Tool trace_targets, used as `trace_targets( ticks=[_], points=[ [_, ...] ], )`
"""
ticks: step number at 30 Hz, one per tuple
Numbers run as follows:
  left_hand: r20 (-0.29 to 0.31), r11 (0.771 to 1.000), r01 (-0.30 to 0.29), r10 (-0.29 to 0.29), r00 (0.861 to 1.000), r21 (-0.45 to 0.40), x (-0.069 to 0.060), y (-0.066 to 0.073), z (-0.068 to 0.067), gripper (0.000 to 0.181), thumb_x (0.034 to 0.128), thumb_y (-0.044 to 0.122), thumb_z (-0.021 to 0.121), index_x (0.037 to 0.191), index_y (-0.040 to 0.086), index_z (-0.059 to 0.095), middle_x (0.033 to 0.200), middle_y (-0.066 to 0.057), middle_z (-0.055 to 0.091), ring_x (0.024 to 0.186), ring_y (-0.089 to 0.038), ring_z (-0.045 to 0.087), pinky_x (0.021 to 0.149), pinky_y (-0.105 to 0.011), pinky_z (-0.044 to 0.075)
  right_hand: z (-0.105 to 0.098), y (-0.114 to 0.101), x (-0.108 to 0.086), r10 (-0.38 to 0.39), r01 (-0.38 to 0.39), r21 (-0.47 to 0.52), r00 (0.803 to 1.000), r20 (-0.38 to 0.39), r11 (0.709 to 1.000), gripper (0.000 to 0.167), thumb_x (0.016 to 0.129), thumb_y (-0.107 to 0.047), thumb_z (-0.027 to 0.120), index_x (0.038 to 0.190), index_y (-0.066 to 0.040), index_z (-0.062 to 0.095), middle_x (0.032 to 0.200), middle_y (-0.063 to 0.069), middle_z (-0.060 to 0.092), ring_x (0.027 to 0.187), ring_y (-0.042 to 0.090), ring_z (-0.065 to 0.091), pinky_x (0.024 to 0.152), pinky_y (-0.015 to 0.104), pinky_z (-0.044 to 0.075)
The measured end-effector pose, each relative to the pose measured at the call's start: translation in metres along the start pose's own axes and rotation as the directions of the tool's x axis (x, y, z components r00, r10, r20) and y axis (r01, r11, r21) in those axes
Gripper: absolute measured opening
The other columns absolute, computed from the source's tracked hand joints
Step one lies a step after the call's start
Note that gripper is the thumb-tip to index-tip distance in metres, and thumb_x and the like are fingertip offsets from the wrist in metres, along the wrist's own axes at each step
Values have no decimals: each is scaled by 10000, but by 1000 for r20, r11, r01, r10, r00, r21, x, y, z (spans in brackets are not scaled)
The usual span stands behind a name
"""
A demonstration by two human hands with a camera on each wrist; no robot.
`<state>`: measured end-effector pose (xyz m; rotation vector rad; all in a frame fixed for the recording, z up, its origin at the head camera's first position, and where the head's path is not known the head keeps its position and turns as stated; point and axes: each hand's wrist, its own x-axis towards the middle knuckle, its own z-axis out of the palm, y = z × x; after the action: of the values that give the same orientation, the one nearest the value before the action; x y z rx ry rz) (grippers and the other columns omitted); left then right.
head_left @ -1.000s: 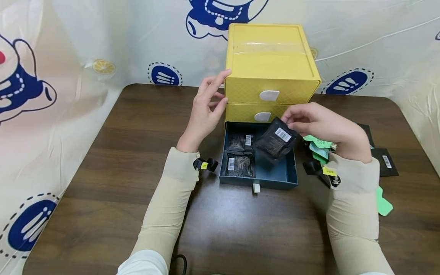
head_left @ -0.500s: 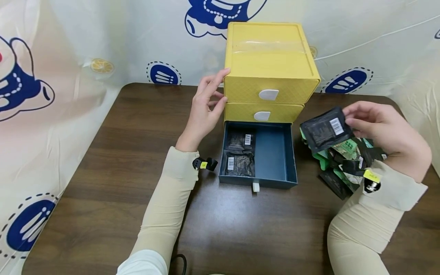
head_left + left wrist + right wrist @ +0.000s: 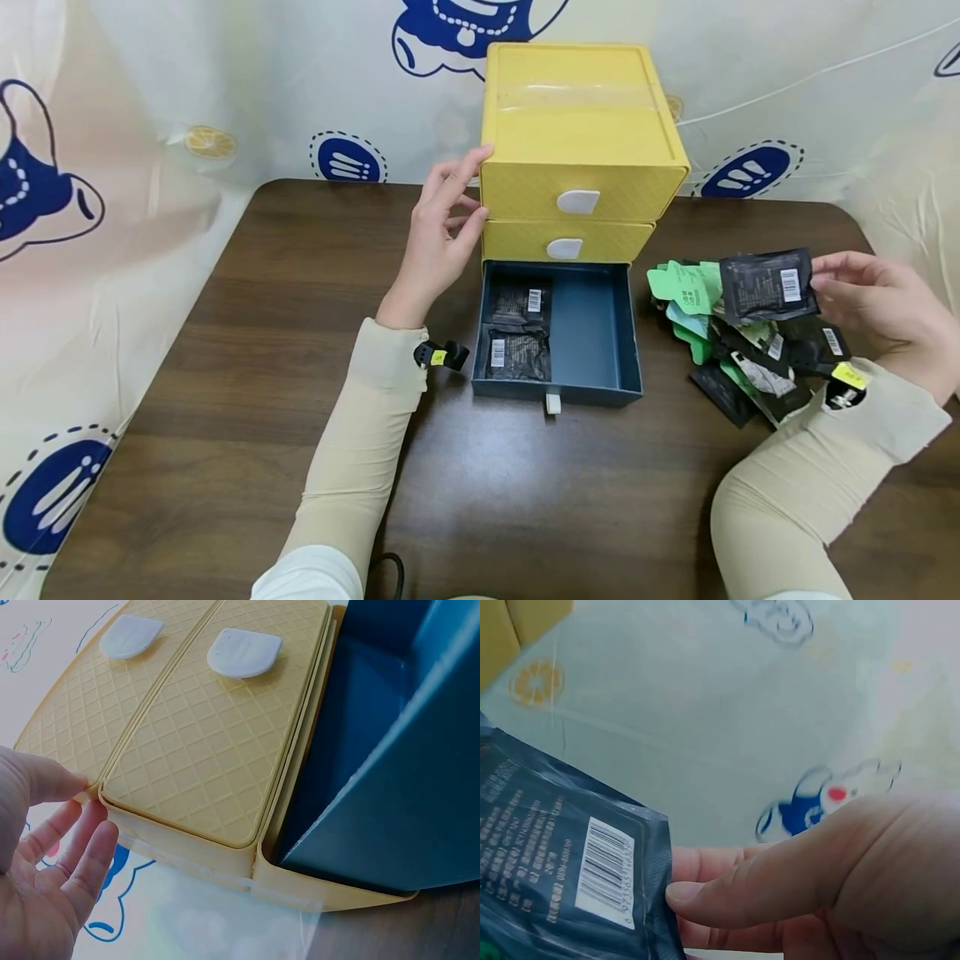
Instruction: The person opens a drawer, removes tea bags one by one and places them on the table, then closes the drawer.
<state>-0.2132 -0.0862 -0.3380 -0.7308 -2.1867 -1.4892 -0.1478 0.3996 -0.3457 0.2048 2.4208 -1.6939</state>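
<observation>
My right hand [image 3: 888,317] pinches the barcode end of a flat black sachet [image 3: 761,287] between thumb and fingers. The sachet is over a heap of green and black packets [image 3: 686,287]; whether it touches them I cannot tell. In the right wrist view, the thumb lies on the sachet's edge beside the white barcode [image 3: 606,874]. My left hand [image 3: 435,237] touches the left front edge of a yellow drawer box [image 3: 577,125], its fingers fairly straight. The lowest drawer [image 3: 596,329], dark blue inside, is pulled out. Two black sachets [image 3: 519,356] lie in its left half.
The upper two drawers, with white tabs [image 3: 577,202], are closed. A patterned curtain [image 3: 247,92] hangs behind the brown table [image 3: 300,275]. A black cable [image 3: 393,571] lies at the front edge.
My right hand has carried the black sachet from over the open drawer rightward to the packet heap. My left hand has stayed at the box. The head view has shifted slightly.
</observation>
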Motion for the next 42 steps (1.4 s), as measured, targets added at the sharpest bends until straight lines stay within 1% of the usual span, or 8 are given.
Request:
trace_targets(
  ticks=[4,9,13,19,23,26,33,42],
  points=[
    [4,1000,1,-1,1000,6,-1,-1,2,529,962,-23,563,1460,136,485,1297,-138,471,939,-211,602,859,-376,615,-3,13,5,41,-44,126,999,27,991,268,1012,-56,513,961,-272,662,852,-139,655,744,13,591,627,147,522],
    [2,1000,3,-3,1000,4,0,0,2,528,961,-24,565,1458,135,488,1295,-137,477,932,-211,605,856,-370,616,2,13,14,135,-135,-76,991,0,988,208,1034,-197,500,1014,-363,624,871,-247,603,798,-26,564,670,137,528],
    [-8,1000,11,-11,1000,4,0,1,0,534,959,-24,569,1459,148,490,1305,-122,479,934,-198,603,866,-368,613,5,8,19,189,-193,-318,981,-43,928,139,1053,-287,442,1129,-342,545,855,-314,514,832,-34,519,710,132,533],
    [-12,1000,24,-24,1000,2,-1,1,-2,542,959,-25,569,1464,152,483,1328,-117,470,952,-214,599,882,-372,608,6,6,19,268,-294,-316,955,-123,902,383,1063,-345,390,1363,-121,471,764,-326,519,769,-43,552,691,121,532],
    [-2,1000,25,-25,1000,2,-1,0,-1,543,962,-31,558,1467,152,477,1329,-120,464,958,-227,598,879,-364,608,4,7,14,294,-310,-282,951,-98,908,423,1063,-376,358,1364,-95,454,739,-308,572,748,-66,588,671,120,519],
    [2,1000,16,-16,1000,2,-1,-1,0,540,964,-32,552,1467,148,476,1324,-124,465,954,-224,601,870,-359,610,5,5,12,287,-302,-274,953,-92,913,344,1064,-366,356,1290,-135,473,732,-307,589,741,-79,594,668,125,510],
    [2,1000,16,-16,1000,-1,1,-1,0,542,969,-24,550,1473,158,472,1340,-115,463,961,-225,598,873,-353,607,19,-19,11,239,-284,-382,957,-162,879,641,1062,-383,345,1460,119,323,711,-243,560,679,-66,567,625,125,500],
    [10,1000,1,-1,1000,2,0,-1,-2,544,964,-27,563,1470,152,476,1335,-127,463,956,-233,604,867,-383,611,54,-58,11,61,-134,-563,987,-146,816,616,1050,-423,378,1369,95,475,852,64,684,716,66,598,624,281,466]
  ],
)
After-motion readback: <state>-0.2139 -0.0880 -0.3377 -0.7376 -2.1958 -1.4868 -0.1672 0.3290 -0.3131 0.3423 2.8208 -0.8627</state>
